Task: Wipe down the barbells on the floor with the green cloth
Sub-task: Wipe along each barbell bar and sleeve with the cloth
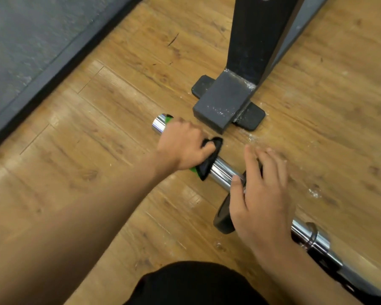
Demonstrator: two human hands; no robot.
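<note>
We clamp our left hand [180, 146] around the green-and-black cloth [208, 165] on the chrome barbell sleeve [223, 171] for wiping, while our flat right hand [260, 194] steadies the round black weight plate [223, 223].

Most of the green cloth [207, 165] lies hidden under the left hand's [180, 146] fingers [190, 129]; the right hand's [262, 194] fingers [251, 159] cover the plate's [223, 220] middle.
</note>
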